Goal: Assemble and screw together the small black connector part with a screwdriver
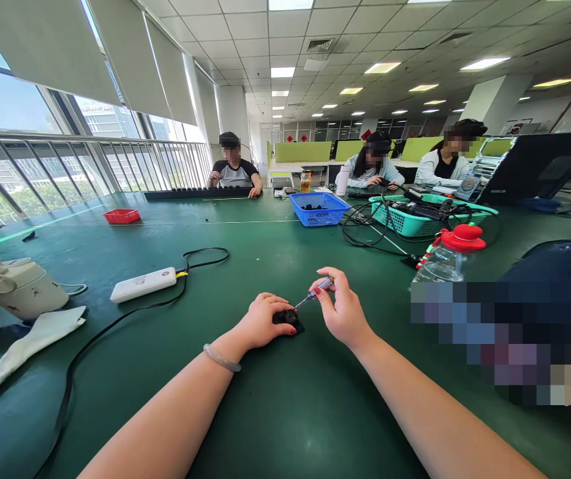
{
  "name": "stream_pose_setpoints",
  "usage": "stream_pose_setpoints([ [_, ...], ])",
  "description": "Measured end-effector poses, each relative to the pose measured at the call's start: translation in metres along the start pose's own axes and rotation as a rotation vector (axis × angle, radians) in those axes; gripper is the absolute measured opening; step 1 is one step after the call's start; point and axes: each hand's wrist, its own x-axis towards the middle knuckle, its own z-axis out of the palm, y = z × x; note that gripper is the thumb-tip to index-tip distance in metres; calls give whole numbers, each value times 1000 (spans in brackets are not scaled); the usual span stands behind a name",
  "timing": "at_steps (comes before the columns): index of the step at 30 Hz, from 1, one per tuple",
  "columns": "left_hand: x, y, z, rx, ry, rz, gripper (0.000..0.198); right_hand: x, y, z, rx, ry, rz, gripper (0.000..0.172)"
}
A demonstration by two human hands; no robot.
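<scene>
My left hand (267, 322) is closed around a small black part (288, 317), pressing it against the green tabletop (285, 412). The part's exact kind is too small to make out, and the fingers cover some of it. Pinched in my right hand (344, 309) is a screwdriver (321, 288) with a pale, shiny handle. It slants down to the left, its tip at the top of the black part. Whether the tip sits in a screw I cannot tell.
A power bank (143, 285) with a black cable lies to the left. Farther back stand a red tray (121, 216), a blue basket (319, 216) and a teal basket (405, 226) of cables. A red-capped bottle (448, 259) is at right. Several people sit across the table.
</scene>
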Motion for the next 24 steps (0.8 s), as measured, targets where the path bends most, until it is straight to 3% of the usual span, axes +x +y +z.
stream_pose_setpoints([
  [8, -1, 2, -2, -2, -16, -30, 49, 7, 11, 0, 217, 48, 285, 35],
  [16, 0, 2, -3, -20, -34, -41, 48, 12, 29, -1, 246, 80, 476, 42],
  [19, 0, 1, -2, -19, -38, -43, 48, 10, 19, -3, 183, 62, 397, 33],
  [24, 0, -1, 0, -26, -15, -27, 49, 1, -14, 2, -41, -51, 2, 22],
])
